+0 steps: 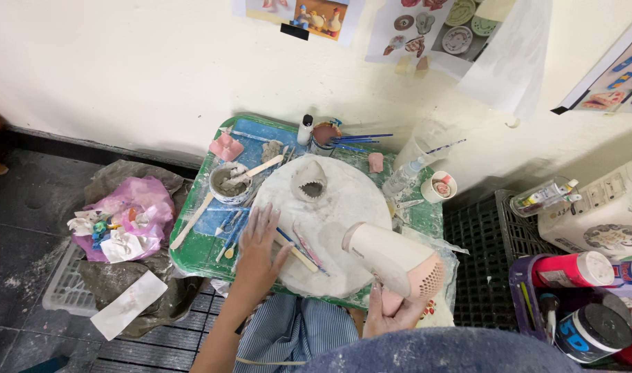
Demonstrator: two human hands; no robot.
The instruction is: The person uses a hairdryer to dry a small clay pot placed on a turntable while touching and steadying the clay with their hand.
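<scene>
My right hand [392, 311] grips the handle of a pale pink hair dryer [388, 257], whose nozzle points up-left toward a grey clay piece shaped like an open toothed mouth [310, 181]. That piece stands at the far side of a round white board [343, 207]. My left hand [259, 243] lies flat on the board's left edge, fingers spread, beside a few thin modelling tools [301, 247]. The board rests on a green tray [192, 249].
A small bowl of grey slip with a wooden stick [230, 181], brushes [357, 138], a small bottle [305, 129] and cups [439, 186] crowd the tray's far side. A pink bag of scraps [126, 221] lies on the left. Black crates [489, 242] and paint jars [578, 269] stand to the right.
</scene>
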